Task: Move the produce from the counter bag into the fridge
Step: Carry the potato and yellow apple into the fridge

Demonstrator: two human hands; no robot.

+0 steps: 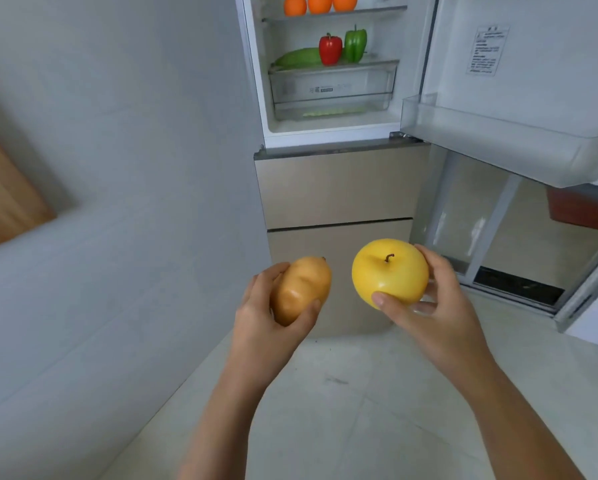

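Gripping a lumpy brown potato [301,291], the left hand [273,317] hovers beside the right hand [439,306] clasping a round yellow apple [389,271], both well below the open white fridge [332,133].

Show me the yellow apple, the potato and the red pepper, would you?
apple [389,277]: head view, the middle of its yellow skin.
potato [299,289]: head view, the middle of its brown side.
red pepper [330,50]: head view, the middle of its body.

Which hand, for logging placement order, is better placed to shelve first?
Right, probably: the right hand holds the yellow apple higher than the left hand holds the potato, and the shelf is bare right of the green pepper.
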